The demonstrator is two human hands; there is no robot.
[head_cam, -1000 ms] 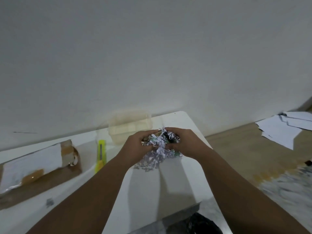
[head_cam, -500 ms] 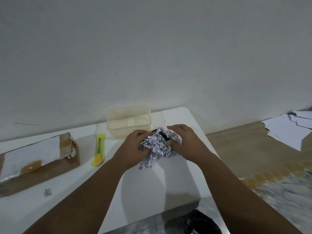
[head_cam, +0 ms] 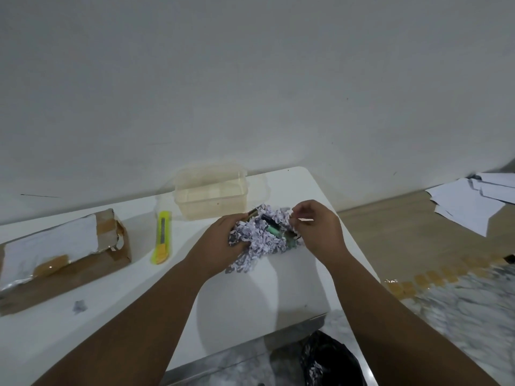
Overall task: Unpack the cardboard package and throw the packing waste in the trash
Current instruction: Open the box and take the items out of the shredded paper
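The left hand (head_cam: 223, 245) cups the shredded paper wad (head_cam: 257, 240), steadying it, while the right hand (head_cam: 319, 231) pinches a loose strip (head_cam: 306, 219), likely to bare the green item (head_cam: 274, 231) between them.

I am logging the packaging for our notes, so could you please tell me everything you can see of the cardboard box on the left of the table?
The cardboard box is brown and long, lying flat on the white table, left of the yellow cutter. A white sheet covers its top, with glossy amber tape patches. Its right end is torn open, flaps ragged; the inside is not visible. Only the table touches it.
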